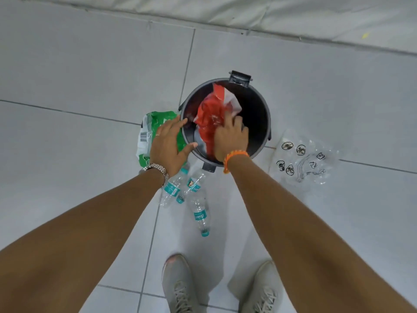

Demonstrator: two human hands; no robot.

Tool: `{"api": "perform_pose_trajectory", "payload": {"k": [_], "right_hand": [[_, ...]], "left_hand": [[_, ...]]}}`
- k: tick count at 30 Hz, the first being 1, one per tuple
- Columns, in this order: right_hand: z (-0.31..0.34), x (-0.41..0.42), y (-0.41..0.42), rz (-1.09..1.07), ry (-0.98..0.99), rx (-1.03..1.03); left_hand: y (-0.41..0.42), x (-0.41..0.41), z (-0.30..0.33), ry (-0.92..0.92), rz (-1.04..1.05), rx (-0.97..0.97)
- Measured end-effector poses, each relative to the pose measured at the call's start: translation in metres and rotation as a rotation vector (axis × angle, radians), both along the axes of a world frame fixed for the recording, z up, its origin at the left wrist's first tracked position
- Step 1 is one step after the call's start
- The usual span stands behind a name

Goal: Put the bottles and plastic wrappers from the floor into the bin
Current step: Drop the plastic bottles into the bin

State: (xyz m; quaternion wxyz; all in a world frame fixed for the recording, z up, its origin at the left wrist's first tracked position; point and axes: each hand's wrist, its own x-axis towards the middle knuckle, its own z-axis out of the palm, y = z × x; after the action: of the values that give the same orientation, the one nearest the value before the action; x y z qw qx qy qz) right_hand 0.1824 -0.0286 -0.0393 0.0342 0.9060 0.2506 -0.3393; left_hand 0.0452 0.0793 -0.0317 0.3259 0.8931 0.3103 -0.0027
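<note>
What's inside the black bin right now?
A red and white plastic wrapper fills much of the black bin, with the right hand pressing on it. Anything beneath the wrapper is covered, and the bin's floor is too dark to make out.

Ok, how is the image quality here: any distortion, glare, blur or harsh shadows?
Head view: wide-angle bend curves the tile joints and stretches the forearms at the edges; light is soft and even, with faint shadows beside the bin and shoes; clear wrapper glints slightly and is hard to outline; right hand and red wrapper look a little soft.
</note>
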Motion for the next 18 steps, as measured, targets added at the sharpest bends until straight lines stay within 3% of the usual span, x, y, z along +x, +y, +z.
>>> {"api": "perform_pose_trajectory", "payload": {"k": [1, 2, 3, 4, 7, 9, 10, 11, 12, 14, 18], "right_hand": [[-0.009, 0.003, -0.013, 0.089, -0.046, -0.074], [-0.016, 0.009, -0.020, -0.015, 0.050, -0.187], [-0.010, 0.008, -0.013, -0.036, 0.126, -0.172], [0.002, 0.003, -0.005, -0.011, 0.073, -0.116], [0.030, -0.005, -0.037, -0.166, -0.541, 0.464], [0.049, -0.042, -0.071, -0.202, -0.574, 0.991], [0.050, -0.072, -0.079, -0.111, -0.480, 1.096], [0.042, -0.096, -0.082, 0.030, -0.330, 1.093], [0.022, -0.116, -0.083, 0.194, -0.177, 0.960], [-0.027, -0.144, -0.075, 0.471, 0.048, 0.498], [-0.104, -0.144, -0.042, 0.714, -0.003, 0.144]], "left_hand": [[0.002, -0.001, -0.002, -0.010, -0.010, 0.013], [0.005, -0.001, -0.003, -0.016, -0.019, 0.023], [0.007, -0.001, -0.004, -0.020, -0.027, 0.032], [0.009, -0.001, -0.005, -0.021, -0.038, 0.039], [0.011, -0.002, -0.005, -0.011, -0.064, 0.033], [0.012, -0.002, -0.005, -0.040, -0.062, 0.016], [0.013, -0.002, -0.006, -0.067, -0.056, 0.016], [0.015, -0.003, -0.007, -0.092, -0.050, 0.023], [0.014, -0.003, -0.009, -0.113, -0.045, 0.034], [0.013, -0.002, -0.013, -0.138, -0.037, 0.045], [0.015, -0.004, -0.024, -0.171, -0.043, 0.059]]}}
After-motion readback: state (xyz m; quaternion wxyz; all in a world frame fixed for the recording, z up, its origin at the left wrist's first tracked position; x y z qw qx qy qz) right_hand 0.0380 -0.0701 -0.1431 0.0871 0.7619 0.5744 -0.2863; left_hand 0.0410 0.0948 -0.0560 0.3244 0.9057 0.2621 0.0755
